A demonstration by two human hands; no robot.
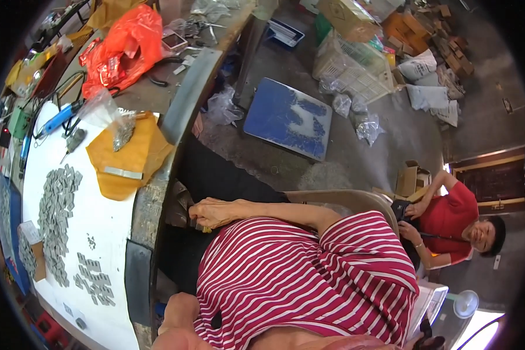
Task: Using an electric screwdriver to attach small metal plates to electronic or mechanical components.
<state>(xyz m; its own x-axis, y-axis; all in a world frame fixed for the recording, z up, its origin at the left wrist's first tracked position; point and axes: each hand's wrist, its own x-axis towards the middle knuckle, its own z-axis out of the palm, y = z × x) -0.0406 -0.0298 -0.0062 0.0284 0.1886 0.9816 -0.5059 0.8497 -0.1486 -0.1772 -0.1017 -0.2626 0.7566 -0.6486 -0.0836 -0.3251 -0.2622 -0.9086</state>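
The right hand's [213,213] fingers bend close together over the lap, with a small yellowish thing [207,230] at their tips, just off the desk's [149,216] near edge; I cannot tell how firmly they hold it. The left hand's fingers can't be made out. Near that same edge lie an orange-yellow wrapper [102,153] and, on it, a grey metal strip [123,172]. Farther in, small grey pieces [58,221] cover a white sheet [114,233]. A red plastic bag [135,36] sits toward the desk's right end.
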